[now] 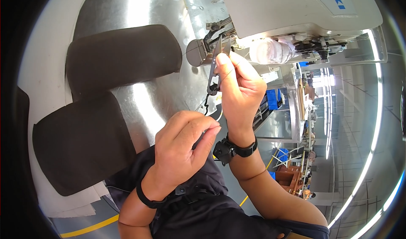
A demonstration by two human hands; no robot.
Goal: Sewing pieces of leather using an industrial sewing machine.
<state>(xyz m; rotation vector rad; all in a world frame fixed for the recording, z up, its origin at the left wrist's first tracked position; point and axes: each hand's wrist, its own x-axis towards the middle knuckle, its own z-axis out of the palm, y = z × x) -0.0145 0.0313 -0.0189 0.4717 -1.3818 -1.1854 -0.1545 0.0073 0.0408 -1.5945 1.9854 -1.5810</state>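
Right fingers (228,73) are closed around grey metal thread snips (214,66) beside the white sewing machine (283,10).
Left fingers (186,127) are pinched together on the machine's near side, contents unclear; dark fabric panels (122,57) are laid left of it.

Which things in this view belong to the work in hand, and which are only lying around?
Work:
snips in the right hand
left hand, fingertips pinched
likely sewing machine, two dark panels

Apparently lying around:
blue container, background
brown furniture, background
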